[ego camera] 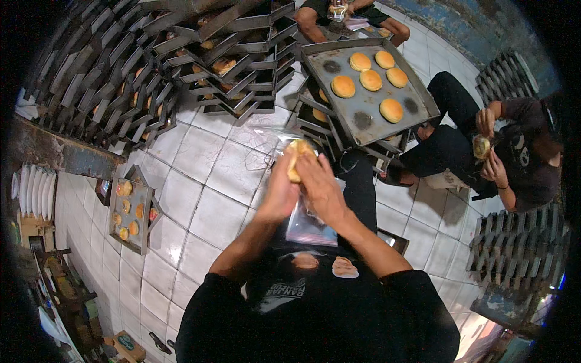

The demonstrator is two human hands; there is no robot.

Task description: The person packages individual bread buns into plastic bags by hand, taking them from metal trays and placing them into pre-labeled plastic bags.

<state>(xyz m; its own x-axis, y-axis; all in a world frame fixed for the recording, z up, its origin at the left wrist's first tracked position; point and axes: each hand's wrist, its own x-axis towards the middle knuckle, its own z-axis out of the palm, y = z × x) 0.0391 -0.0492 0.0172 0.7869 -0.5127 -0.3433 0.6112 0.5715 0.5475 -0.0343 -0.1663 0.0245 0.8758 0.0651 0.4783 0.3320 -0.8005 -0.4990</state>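
A golden bun (298,153) is between my two hands, above my lap. My left hand (279,183) holds its left side, and my right hand (321,186) presses against it from the right with fingers laid over it. Motion blurs the fingers and the bun, so whether film wraps the bun cannot be told. Below my hands, a stack of clear plastic bags (312,229) lies across my lap. More clear plastic (283,134) shows just beyond the bun.
Ahead right, a metal baking tray (336,109) of several buns tops stacked trays. Tall tray stacks (240,59) stand ahead left. On the tiled floor (218,204) at left sits another bun tray (144,227). Two people sit nearby, one at right holding a bun (481,146).
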